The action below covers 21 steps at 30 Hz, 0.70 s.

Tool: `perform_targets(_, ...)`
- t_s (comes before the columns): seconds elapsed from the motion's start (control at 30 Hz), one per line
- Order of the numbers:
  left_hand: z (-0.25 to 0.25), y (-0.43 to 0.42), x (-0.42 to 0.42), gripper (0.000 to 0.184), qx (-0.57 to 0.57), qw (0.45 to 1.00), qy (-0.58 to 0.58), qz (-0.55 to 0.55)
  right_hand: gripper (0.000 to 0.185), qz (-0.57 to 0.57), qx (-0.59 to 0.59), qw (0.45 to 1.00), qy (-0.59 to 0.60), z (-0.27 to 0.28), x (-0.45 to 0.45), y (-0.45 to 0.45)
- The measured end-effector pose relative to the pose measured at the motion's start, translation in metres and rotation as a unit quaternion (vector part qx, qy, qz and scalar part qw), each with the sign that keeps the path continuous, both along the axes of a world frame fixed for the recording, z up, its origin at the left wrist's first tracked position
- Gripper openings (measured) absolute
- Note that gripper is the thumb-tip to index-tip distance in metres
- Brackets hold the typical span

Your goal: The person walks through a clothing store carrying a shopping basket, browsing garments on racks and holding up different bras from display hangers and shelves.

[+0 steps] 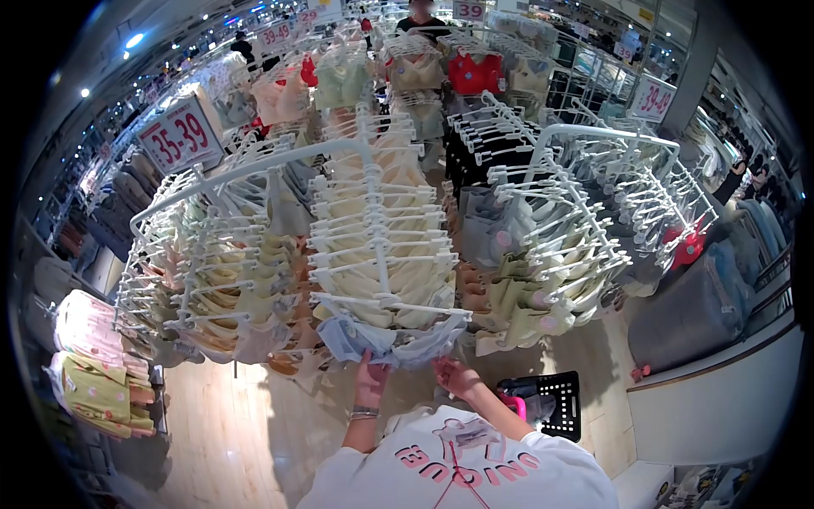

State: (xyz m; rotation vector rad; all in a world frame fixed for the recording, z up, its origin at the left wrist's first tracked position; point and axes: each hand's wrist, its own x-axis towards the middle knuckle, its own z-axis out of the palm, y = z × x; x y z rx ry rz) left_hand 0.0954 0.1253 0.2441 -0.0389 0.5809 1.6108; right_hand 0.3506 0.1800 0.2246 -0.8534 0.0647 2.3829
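A light blue bra [349, 339] hangs from a white hanger [398, 306] at the front of the middle rail. My left hand [370, 382], with a bracelet at its wrist, is closed on the lower edge of the bra's left side. My right hand [455, 378] has curled fingers pinching at the lower edge on the right side. Part of the fingers of both hands is hidden. Behind it on the same rail hang many cream and pale yellow bras [381, 254], close together.
White racks of bras stand on both sides, such as the green ones [543, 297] to the right. A black basket [560, 407] with a pink handle sits on the floor by my right arm. Price signs [180, 136] rise above the racks. A person [422, 21] stands far back.
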Motion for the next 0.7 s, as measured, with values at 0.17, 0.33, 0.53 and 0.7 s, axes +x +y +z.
perform_targets(0.17,0.011,-0.001,0.006,0.029,0.010,1.000,0.010,0.009,0.012,0.012,0.007,1.000,0.008,0.009,-0.007,-0.002)
perform_targets(0.33,0.014,0.001,0.009,0.029,-0.012,1.000,-0.007,0.019,0.014,0.016,0.017,1.000,-0.001,0.025,-0.010,-0.006)
perform_targets(0.53,0.014,-0.002,0.010,0.027,-0.010,1.000,-0.016,0.016,0.016,0.006,0.024,1.000,0.008,0.021,-0.010,-0.010)
perform_targets(0.7,0.019,-0.002,0.015,0.028,-0.019,1.000,-0.016,0.019,0.013,-0.014,-0.004,0.999,-0.033,0.041,-0.013,-0.013)
